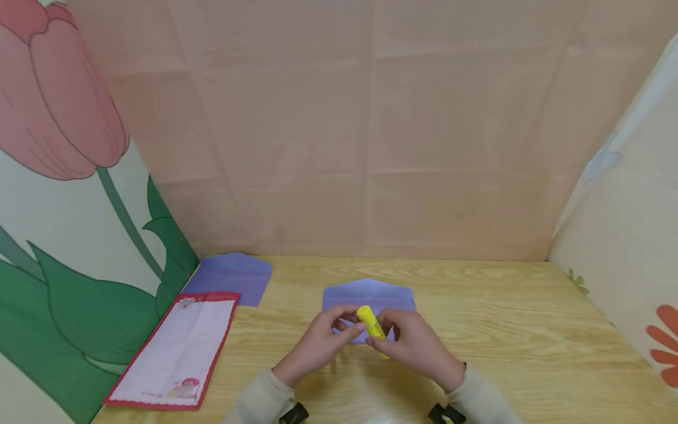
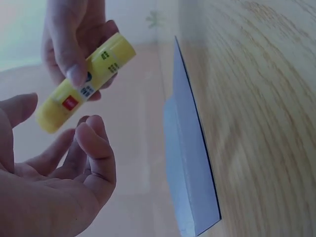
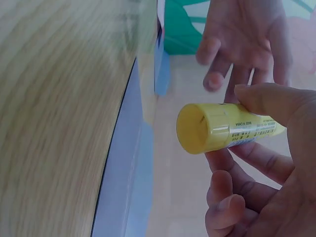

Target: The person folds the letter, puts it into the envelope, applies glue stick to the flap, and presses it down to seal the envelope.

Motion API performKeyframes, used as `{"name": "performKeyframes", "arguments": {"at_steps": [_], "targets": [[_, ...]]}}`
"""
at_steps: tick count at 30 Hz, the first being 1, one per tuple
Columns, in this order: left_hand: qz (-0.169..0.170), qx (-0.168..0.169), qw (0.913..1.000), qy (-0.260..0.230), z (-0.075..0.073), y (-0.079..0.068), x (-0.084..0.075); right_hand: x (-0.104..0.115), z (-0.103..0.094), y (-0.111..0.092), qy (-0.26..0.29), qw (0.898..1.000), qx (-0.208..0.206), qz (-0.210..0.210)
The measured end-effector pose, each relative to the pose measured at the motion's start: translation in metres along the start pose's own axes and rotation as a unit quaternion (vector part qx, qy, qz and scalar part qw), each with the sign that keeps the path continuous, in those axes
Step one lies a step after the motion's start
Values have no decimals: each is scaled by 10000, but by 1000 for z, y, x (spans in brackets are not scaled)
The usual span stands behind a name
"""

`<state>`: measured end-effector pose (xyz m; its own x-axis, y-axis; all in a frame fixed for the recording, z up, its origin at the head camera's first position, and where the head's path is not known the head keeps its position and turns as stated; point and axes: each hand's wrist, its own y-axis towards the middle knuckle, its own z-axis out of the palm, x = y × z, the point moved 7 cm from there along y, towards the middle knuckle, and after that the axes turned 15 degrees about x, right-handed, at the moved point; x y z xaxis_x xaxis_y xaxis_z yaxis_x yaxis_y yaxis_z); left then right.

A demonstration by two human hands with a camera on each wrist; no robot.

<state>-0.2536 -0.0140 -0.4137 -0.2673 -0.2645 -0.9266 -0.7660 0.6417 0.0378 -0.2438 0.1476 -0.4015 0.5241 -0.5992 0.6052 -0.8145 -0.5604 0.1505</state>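
Observation:
My right hand [image 1: 421, 347] pinches a yellow glue stick [image 1: 369, 320] between thumb and fingers, its cap end slanting toward the left hand. In the right wrist view, the round base of the glue stick [image 3: 193, 129] faces the camera. My left hand [image 1: 322, 340] is just beside the cap end, its fingers loosely bent. A gap shows between those fingers [image 2: 96, 143] and the glue stick in the left wrist view. Beneath both hands, a purple envelope [image 1: 368, 292] lies on the table with its pointed flap opened away from me; the hands partly cover it.
A second purple envelope [image 1: 230, 272] lies at the back left of the wooden table [image 1: 492, 330]. Overlapping its near edge is a white sheet with a red border [image 1: 177, 347]. A pinkish-tan backdrop [image 1: 371, 129] rises behind, with printed panels on both sides.

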Motion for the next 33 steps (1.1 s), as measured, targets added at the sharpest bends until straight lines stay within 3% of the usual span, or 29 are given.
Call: {"name": "performKeyframes", "arguments": {"at_steps": [7, 17, 26, 33], "targets": [[-34, -7, 9994, -331, 1, 1, 6, 9, 9, 4, 57, 9996, 192, -209], [-22, -139, 9993, -340, 0, 0, 10, 6, 14, 6, 172, 9989, 364, 228], [-34, -160, 9998, -142, -1, -1, 12, 4, 17, 8, 4, 9980, 327, 549], [-31, -368, 9993, -64, -3, -1, 12, 7, 18, 9, -389, 9975, -24, 581]]}}
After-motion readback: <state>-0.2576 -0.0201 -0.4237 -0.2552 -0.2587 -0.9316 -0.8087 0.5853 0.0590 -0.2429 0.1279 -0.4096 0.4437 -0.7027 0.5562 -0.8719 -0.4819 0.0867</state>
